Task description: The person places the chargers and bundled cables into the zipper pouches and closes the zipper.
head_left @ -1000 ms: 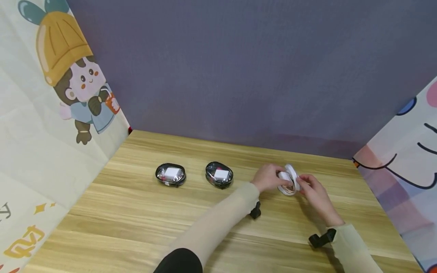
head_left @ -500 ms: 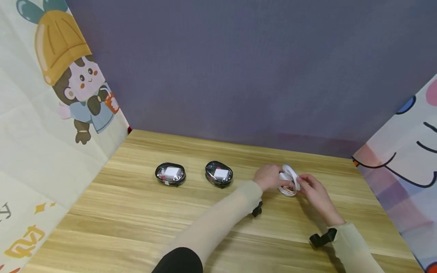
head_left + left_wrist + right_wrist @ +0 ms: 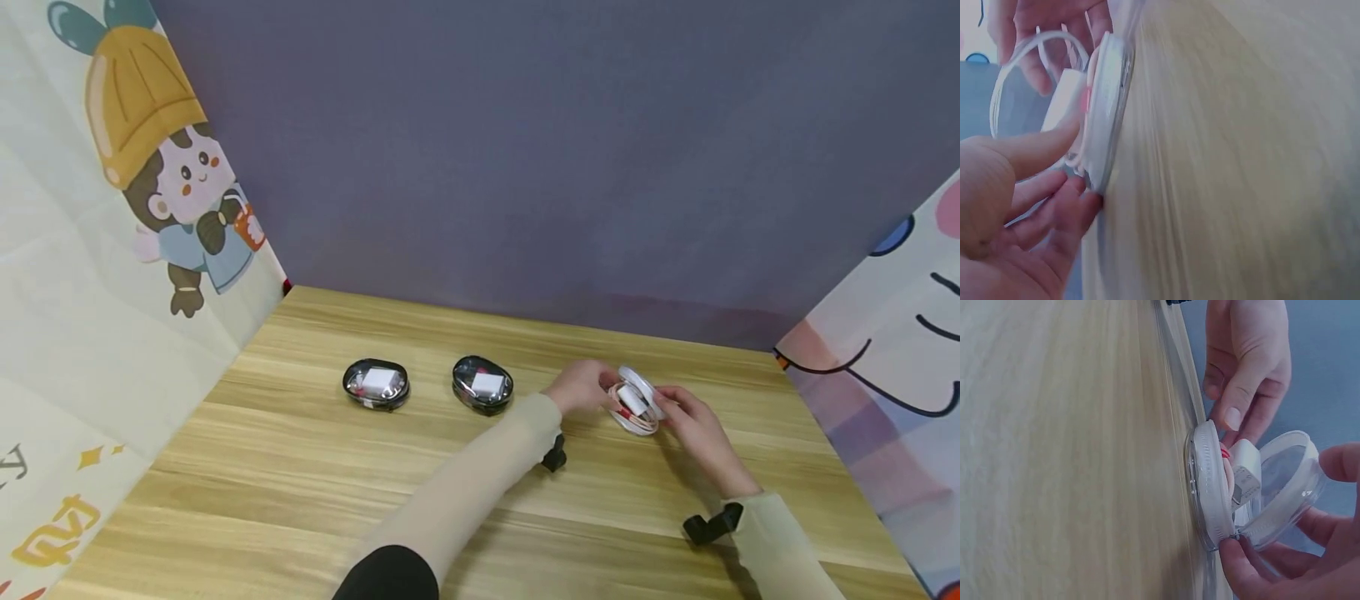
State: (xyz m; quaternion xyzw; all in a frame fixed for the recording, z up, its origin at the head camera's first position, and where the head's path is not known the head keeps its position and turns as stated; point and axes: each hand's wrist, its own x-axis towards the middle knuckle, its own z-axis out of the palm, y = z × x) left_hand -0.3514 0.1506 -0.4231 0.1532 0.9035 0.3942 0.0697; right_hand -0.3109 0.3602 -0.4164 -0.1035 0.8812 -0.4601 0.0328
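Observation:
A small clear case with a white zip band stands opened on the wooden table, its clear lid raised on the right. Inside lie a white charger plug and a coiled pinkish cable with a red tie. My left hand holds the case's left side, its thumb reaching over the rim toward the plug and its fingertips along the outer edge. From the other side, my right hand grips the raised lid between thumb and fingers, with a fingertip down by the hinge.
Two closed clear cases with black trim, a left one and a middle one, lie on the wooden table, each with a white item inside. A grey-blue panel rises behind. Printed cloths hang at both sides.
My left hand has drawn back slightly left, so the plug and cable inside the case now show. The right hand stays at the lid. The black-trimmed cases have not moved.

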